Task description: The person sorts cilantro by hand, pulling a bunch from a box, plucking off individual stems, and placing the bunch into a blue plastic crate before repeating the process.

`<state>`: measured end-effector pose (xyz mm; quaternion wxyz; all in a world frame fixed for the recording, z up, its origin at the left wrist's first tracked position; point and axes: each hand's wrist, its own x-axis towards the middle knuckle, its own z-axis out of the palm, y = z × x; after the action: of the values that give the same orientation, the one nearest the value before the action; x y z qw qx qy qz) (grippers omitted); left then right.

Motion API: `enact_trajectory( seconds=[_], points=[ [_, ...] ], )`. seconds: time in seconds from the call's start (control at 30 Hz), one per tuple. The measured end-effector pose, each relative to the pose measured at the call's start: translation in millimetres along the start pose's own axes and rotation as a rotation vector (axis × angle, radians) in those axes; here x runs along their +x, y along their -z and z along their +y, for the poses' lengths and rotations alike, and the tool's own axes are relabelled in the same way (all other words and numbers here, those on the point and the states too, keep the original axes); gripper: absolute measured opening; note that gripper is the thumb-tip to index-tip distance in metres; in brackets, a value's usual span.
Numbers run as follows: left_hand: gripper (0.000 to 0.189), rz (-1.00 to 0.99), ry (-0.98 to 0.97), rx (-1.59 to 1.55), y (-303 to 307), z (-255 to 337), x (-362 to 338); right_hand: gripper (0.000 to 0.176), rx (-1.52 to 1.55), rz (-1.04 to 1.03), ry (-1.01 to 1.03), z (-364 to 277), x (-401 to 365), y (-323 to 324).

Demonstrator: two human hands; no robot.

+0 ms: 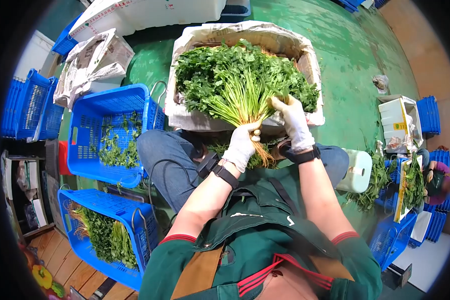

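Observation:
My left hand (241, 145), in a white glove, is wrapped round the lower stems of a bunch of cilantro-like greens (240, 97). Tan roots (262, 154) hang below that fist, and the leafy tops fan away from me. At the bunch's right edge is my right hand (291, 117), also gloved, its fingers curled in a pinch by the stems. What lies between those fingertips is too small to make out. Behind the bunch, more of the same greens (200, 67) fill a paper-lined white box (312, 65).
To my left, a blue basket (85, 170) holds loose leaves; a nearer blue basket (70, 240) holds bundled greens. A pale green stool (357, 170) stands right, beside scattered greens (375, 182). Another person (437, 177) is at far right. Greens lie on the floor between my legs.

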<state>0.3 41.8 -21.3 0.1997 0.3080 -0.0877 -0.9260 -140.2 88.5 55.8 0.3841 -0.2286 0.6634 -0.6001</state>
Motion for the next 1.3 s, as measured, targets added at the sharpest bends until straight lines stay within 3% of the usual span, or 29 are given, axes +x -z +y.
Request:
enact_trajectory(
  seconds=[0.07, 0.1, 0.13, 0.2, 0.23, 0.27, 0.33, 0.4, 0.47, 0.53, 0.6, 0.67, 0.73, 0.8, 0.87, 0.9, 0.93, 1.0, 1.07, 1.13, 1.23, 1.3],
  points=[
    [0.011, 0.001, 0.009, 0.000, -3, 1, 2, 0.017, 0.203, -0.129, -0.019, 7, -16, 2],
    [0.011, 0.006, 0.019, 0.006, -4, 0, 2, 0.021, 0.265, -0.201, -0.153, 6, -26, 6],
    [0.011, 0.005, 0.021, -0.003, -2, -3, 3, 0.020, 0.192, -0.289, -0.118, 8, -29, 8],
    [0.010, -0.037, 0.079, -0.056, 2, -4, 4, 0.018, -0.042, -0.527, -0.023, 5, -39, 18],
    [0.010, -0.011, 0.014, -0.046, -7, -1, -2, 0.018, -0.300, -0.783, -0.003, -11, -43, 23],
    [0.010, -0.010, 0.011, -0.046, -2, 0, 0, 0.015, -0.640, -0.839, -0.309, -29, -47, 23],
    [0.009, -0.037, 0.050, -0.002, 7, 1, 8, 0.019, -0.633, -0.560, 0.153, -16, -25, 27],
    [0.010, -0.007, 0.035, -0.002, 7, -2, 9, 0.027, -0.642, 0.023, 0.323, -9, 6, 15],
    [0.010, 0.021, 0.030, 0.037, 5, -3, 6, 0.026, -1.039, 0.354, 0.596, 8, 36, 7],
    [0.011, 0.030, -0.007, 0.062, 2, -1, 2, 0.025, -1.077, 0.154, 0.310, 10, 53, 8],
    [0.012, 0.043, -0.005, 0.046, 1, 3, -1, 0.021, -1.029, 0.147, 0.222, 7, 51, 11],
    [0.012, 0.031, -0.010, 0.019, 5, 3, 2, 0.017, -0.693, 0.153, 0.394, 1, 41, 14],
    [0.011, 0.023, 0.003, -0.003, 8, 3, 4, 0.010, -0.085, -0.039, 0.226, -22, 9, 15],
    [0.010, 0.011, 0.012, -0.004, 7, 4, 4, 0.010, -0.080, -0.167, 0.140, -44, -27, 22],
    [0.010, 0.027, 0.022, 0.021, 8, 4, 6, 0.012, -0.390, -0.695, 0.145, -62, -47, 33],
    [0.010, 0.003, 0.041, -0.023, 10, 4, 8, 0.015, -0.499, -0.851, -0.266, -60, -46, 37],
    [0.010, 0.002, 0.043, -0.024, 8, 3, 7, 0.020, -0.823, -0.817, -0.151, -60, -44, 31],
    [0.010, -0.029, 0.029, -0.019, 3, 3, 3, 0.021, -0.910, -0.233, 0.335, -25, -17, 21],
    [0.010, -0.030, 0.036, 0.000, 3, 3, 2, 0.022, -1.010, 0.112, 0.606, -18, 13, 2],
    [0.010, -0.031, 0.035, 0.024, 1, 6, -1, 0.016, -1.254, 0.076, 0.622, -8, 42, -9],
    [0.009, 0.011, 0.001, 0.013, 0, 7, -4, 0.011, -1.323, 0.090, 0.602, -3, 60, -7],
    [0.010, -0.003, -0.002, -0.018, 3, 10, -2, 0.006, -0.965, 0.202, 0.779, -7, 63, 5]
  ],
)
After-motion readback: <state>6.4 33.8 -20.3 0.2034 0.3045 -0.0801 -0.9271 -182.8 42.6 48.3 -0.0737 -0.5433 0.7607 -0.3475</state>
